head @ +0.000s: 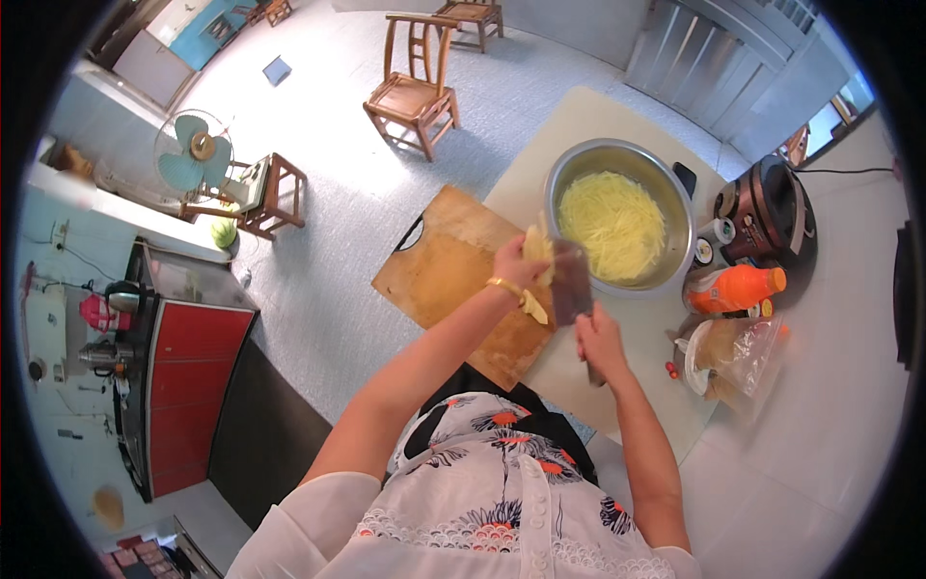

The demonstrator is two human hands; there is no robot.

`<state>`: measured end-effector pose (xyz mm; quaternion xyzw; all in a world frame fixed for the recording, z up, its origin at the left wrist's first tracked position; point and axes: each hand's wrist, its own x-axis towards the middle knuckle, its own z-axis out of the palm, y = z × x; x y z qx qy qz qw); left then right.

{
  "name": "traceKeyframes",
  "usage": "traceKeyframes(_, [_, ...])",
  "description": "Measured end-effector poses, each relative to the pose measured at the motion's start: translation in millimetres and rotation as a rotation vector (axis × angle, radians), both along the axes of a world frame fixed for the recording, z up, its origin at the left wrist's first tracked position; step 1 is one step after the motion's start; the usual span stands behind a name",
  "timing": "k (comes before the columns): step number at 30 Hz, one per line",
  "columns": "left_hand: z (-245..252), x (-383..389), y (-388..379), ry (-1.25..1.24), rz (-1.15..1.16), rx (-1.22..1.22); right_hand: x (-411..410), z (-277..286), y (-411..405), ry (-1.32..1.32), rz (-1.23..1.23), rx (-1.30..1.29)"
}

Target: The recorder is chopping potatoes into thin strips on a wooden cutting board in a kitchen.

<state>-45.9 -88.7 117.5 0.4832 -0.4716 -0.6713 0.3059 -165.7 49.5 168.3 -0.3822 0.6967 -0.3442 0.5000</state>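
My right hand [600, 339] grips the handle of a wide-bladed cleaver [571, 286], whose blade is blurred and stands beside the basin rim. My left hand [515, 266] holds a bunch of pale yellow vegetable pieces [537, 250], perhaps potato, against the blade's left side. Below that hand, another pale piece [534, 307] lies on the wooden cutting board [456, 268]. A large stainless steel basin [669, 271] stands just right of the blade. Inside it are many thin yellow vegetable shreds [611, 224]. Part of the board is hidden under my left forearm.
The board's left corner juts past the table [571, 130]. Right of the basin are a phone [684, 179], an electric cooker [767, 210], small jars [712, 242], an orange drink bottle [731, 288] and a clear plastic bag [749, 354]. Small red items [672, 370] lie near the bag.
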Motion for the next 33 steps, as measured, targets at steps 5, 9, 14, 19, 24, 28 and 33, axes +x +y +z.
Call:
traceKeyframes(5, [10,-70,-36,0.133,-0.131,0.052,-48,6,-20,0.894,-0.056,-0.212])
traceKeyframes(9, [10,-60,-42,-0.051,-0.187,0.109,-79,-17,-9,0.963,-0.098,-0.087])
traceKeyframes(14, [-31,-12,-39,0.260,0.008,0.501,-74,-6,12,0.148,-0.337,-0.018])
traceKeyframes(19, [-68,59,-15,-0.212,0.181,0.097,-59,-7,42,-0.259,-0.358,-0.108])
traceKeyframes(24, [-82,108,45,-1.040,-0.077,-0.151,-41,-19,60,-0.220,-0.128,0.028])
traceKeyframes(28, [-80,100,72,-1.125,-0.140,-0.219,-24,-32,64,-0.224,-0.061,0.053])
traceKeyframes(33, [-77,87,68,-1.239,-0.347,-0.376,-24,-30,67,-0.188,-0.054,0.058])
